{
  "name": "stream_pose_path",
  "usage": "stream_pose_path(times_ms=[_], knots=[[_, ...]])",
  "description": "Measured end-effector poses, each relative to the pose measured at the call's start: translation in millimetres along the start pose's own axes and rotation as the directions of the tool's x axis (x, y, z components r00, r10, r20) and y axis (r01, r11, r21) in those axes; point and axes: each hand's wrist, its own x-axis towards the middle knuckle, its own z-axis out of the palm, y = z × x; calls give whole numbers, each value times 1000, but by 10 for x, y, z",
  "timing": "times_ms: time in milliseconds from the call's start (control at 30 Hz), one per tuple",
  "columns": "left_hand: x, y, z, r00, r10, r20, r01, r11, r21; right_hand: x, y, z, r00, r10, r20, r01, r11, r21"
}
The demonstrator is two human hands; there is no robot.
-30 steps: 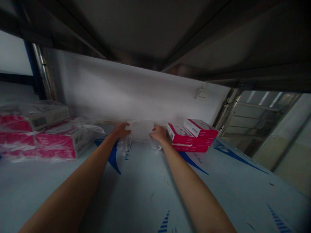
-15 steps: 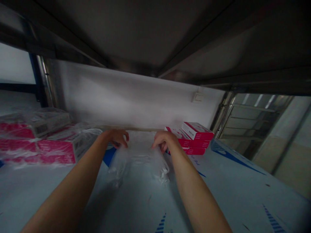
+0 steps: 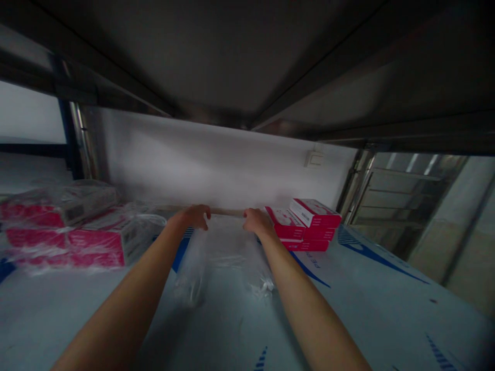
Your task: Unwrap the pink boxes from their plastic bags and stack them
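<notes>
Clear plastic bags [image 3: 226,237] lie in a flat pile on the covered shelf, close to the back wall. Their two sides bunch into loose, crumpled strips that trail towards me. At the pile's far left corner is my left hand [image 3: 196,216], its fingers curled round the plastic. My right hand [image 3: 257,221] is bent over the far right corner, with thumb and fingers closed on the edge. Dim light and blur hide exactly how much plastic the fingers hold.
Pink-and-white boxes [image 3: 96,242] in clear wrap stand at left. More pink-and-white boxes [image 3: 315,216] are stacked just right of my right hand. A dark upper shelf [image 3: 232,62] hangs low overhead. Metal posts [image 3: 358,185] stand at the sides, a white wall [image 3: 216,159] behind.
Both hands have moved farther back, from the inner sides of the bags to their far corners. The bags lie a little flatter, and the view has tilted slightly.
</notes>
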Motion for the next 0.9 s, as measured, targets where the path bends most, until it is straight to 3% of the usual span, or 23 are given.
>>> stream_pose_path(times_ms=[233,433,733,900], knots=[[-67,122,-265,996,71,-49,-74,995,-69,109,70,6,999,16,-31,-15,1000,21],[-79,147,-363,989,81,-120,-97,987,-131,119,106,22,999,18,-46,-17,999,27],[98,-189,-49,990,40,-134,-26,994,106,51,24,51,999,-14,-50,14,1000,-2],[206,-174,83,985,113,-133,-80,970,231,60,-199,107,999,-35,-38,35,999,-12]])
